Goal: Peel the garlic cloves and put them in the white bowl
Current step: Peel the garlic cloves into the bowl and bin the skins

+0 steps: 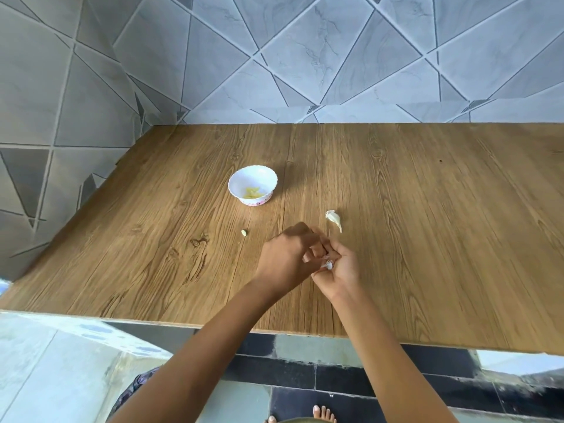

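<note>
My left hand (pixel 285 257) and my right hand (pixel 340 267) meet over the middle of the wooden table (pixel 427 224), both pinching a small garlic clove (pixel 327 264) with white skin, mostly hidden by the fingers. An unpeeled piece of garlic (pixel 334 219) lies just beyond my right hand. One small peeled clove (pixel 244 232) lies on the table left of my left hand. The white bowl (pixel 252 185) stands farther back and to the left, with several yellowish peeled cloves inside.
A grey tiled wall (pixel 305 56) rises behind and to the left of the table. The table's front edge (pixel 274 329) runs below my forearms, with tiled floor and my bare toes (pixel 323 415) beneath.
</note>
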Motion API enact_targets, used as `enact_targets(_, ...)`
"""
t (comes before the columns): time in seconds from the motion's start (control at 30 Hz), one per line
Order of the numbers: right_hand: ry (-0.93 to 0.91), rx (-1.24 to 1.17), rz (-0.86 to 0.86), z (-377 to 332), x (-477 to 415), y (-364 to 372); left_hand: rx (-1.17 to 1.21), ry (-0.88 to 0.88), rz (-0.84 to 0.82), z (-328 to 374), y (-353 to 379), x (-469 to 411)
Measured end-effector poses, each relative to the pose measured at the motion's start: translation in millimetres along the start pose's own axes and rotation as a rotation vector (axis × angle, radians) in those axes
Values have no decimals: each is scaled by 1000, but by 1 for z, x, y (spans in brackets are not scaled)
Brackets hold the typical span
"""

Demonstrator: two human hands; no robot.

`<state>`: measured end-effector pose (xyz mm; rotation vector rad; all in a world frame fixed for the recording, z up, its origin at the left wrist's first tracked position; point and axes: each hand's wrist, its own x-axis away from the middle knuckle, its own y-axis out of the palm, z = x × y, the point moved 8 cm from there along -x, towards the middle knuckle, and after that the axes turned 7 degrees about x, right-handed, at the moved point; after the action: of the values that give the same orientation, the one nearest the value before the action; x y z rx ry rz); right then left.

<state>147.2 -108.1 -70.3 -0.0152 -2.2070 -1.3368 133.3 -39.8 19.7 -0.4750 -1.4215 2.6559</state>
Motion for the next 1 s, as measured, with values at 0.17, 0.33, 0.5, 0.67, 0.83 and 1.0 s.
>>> enact_targets(0.17,10,69,-20,6,-4,3,247,-141,75,-26,-1,6)
enact_targets(0.33,57,137,-56,21,-6,13,361,-255,273,-60,-27,35)
enact_targets(0.5,242,214,-143,73,-7,38,373,-496,489,-111,-65,98)
enact_targets(0.67,487,328,-272,166,6,75,377,-774,732,-151,-103,195)
enact_targets(0.83,708,456,-371,274,41,98,406,-988,963,-173,-128,309)
enact_targets(1.0,873,570,-374,384,68,92,447,-1167,1111,-203,-135,410)
